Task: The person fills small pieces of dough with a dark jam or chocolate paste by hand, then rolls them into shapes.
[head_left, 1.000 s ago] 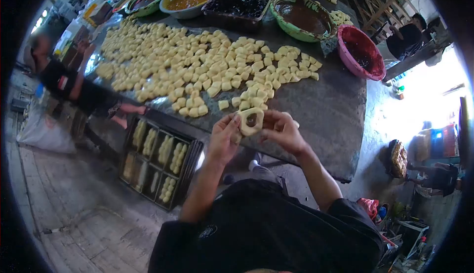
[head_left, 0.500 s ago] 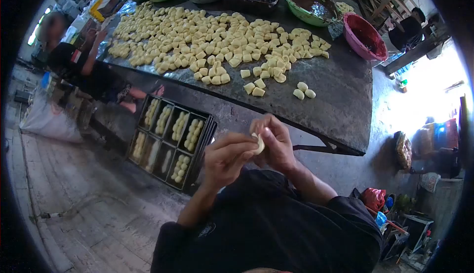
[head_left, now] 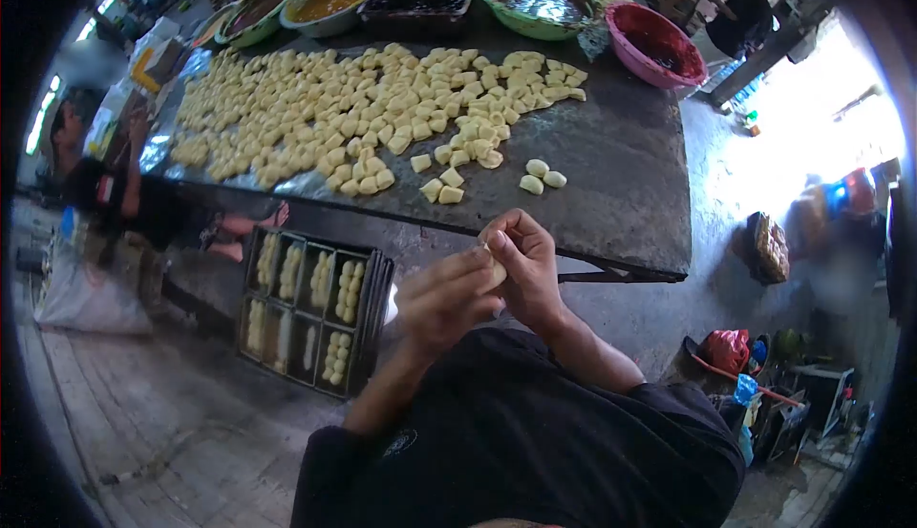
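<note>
My left hand (head_left: 444,297), blurred by motion, and my right hand (head_left: 527,268) meet in front of my chest. Between their fingers is a small piece of pale dough (head_left: 494,275), mostly covered by them. The right thumb and fingertips pinch its upper end. The left fingers curl against its near side. Just beyond the hands, three rounded dough balls (head_left: 537,167) sit together on the dark table (head_left: 626,184). A large spread of cut dough pieces (head_left: 325,108) covers the table's left and middle.
A tray of tins (head_left: 304,313), with rows of dough balls in several compartments, stands below the table at left. Along the far side are a pink basin (head_left: 655,46), a green basin (head_left: 537,3) and other filled basins. One person (head_left: 124,184) is at left, another (head_left: 740,17) at far right.
My view has shifted, so the table and tray sit further left. Both hands stay together on the dough, and the left fingers have moved over more of it.
</note>
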A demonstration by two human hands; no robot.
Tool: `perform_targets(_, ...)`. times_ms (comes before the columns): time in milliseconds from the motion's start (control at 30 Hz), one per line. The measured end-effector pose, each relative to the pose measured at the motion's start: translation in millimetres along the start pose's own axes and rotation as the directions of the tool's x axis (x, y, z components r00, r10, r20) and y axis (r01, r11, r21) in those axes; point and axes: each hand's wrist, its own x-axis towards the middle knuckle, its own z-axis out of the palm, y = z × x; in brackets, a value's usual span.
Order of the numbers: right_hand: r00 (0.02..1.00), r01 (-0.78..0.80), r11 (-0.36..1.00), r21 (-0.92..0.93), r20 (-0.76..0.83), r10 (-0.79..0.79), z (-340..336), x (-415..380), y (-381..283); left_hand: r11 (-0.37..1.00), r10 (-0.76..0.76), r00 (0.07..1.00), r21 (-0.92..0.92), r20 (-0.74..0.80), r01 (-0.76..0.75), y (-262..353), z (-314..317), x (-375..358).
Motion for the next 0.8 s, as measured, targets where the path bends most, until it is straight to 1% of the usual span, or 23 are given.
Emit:
perform_targets(33,0.994,-0.068,0.997,0.047,-0.077,0.071,-1,2,-6,0.992,0.106,0.994,0.067,0.031,-0.108,-2,7,8)
perform_targets(67,0.988,-0.121,0.988,0.097,-0.085,0.129,-6,5,-11,0.968,0.208,0.976,0.13,0.069,-0.216,-5,14,15)
perform_targets(133,0.966,-0.225,0.954,0.195,-0.083,0.245,-18,13,-19,0.94,0.277,0.949,0.161,0.151,-0.3,-15,21,28)
perform_targets(167,0.966,-0.217,0.964,0.156,-0.105,0.235,-23,18,-19,0.923,0.308,0.932,0.176,0.189,-0.341,-21,25,35)
perform_targets(267,0.988,-0.072,0.987,-0.143,-0.148,0.051,-40,27,-33,0.985,0.157,0.973,0.049,0.167,-0.167,-35,40,54)
perform_targets(300,0.998,0.012,0.976,-0.217,-0.062,-0.026,-43,28,-45,1.0,0.002,0.998,-0.004,0.063,-0.001,-32,49,61)
perform_targets(333,0.923,0.384,0.811,-0.441,0.17,-0.345,-51,35,-44,0.984,-0.163,0.986,-0.073,-0.034,0.16,-22,62,68)
perform_targets(400,0.884,0.451,0.775,-0.443,0.34,-0.32,-66,43,-64,0.918,-0.36,0.927,-0.215,-0.104,0.333,-25,81,76)
perform_targets(467,0.911,0.407,0.739,-0.538,0.293,-0.289,-82,49,-70,0.865,-0.422,0.904,-0.33,-0.073,0.377,-45,99,77)
perform_targets(500,0.923,0.384,0.718,-0.581,0.267,-0.278,-88,53,-72,0.885,-0.416,0.907,-0.256,-0.059,0.389,-50,104,77)
perform_targets(533,0.954,0.301,0.792,-0.531,0.163,-0.253,-95,55,-69,0.866,-0.467,0.88,-0.25,-0.093,0.433,-55,112,75)
perform_targets(600,0.985,0.14,0.91,-0.39,-0.038,-0.168,-103,58,-60,0.821,-0.561,0.812,-0.239,-0.164,0.519,-63,132,71)
perform_targets(633,0.984,-0.027,0.978,-0.205,-0.178,-0.011,-95,60,-67,0.83,-0.548,0.818,-0.238,-0.176,0.505,-66,138,74)
perform_targets(700,0.982,-0.169,0.936,-0.31,-0.135,0.133,-118,61,-66,0.848,-0.521,0.83,-0.233,-0.199,0.476,-72,149,81)
perform_targets(733,0.971,-0.235,0.902,-0.361,-0.12,0.205,-132,60,-63,0.813,-0.572,0.817,-0.188,-0.073,0.552,-80,151,77)
perform_targets(767,0.967,-0.256,0.907,-0.335,-0.103,0.234,-143,57,-60,0.774,-0.619,0.784,-0.135,0.052,0.619,-93,151,67)
perform_targets(800,0.977,-0.211,0.903,-0.375,-0.113,0.181,-157,53,-51,0.733,-0.659,0.732,-0.072,0.173,0.676,-101,150,61)
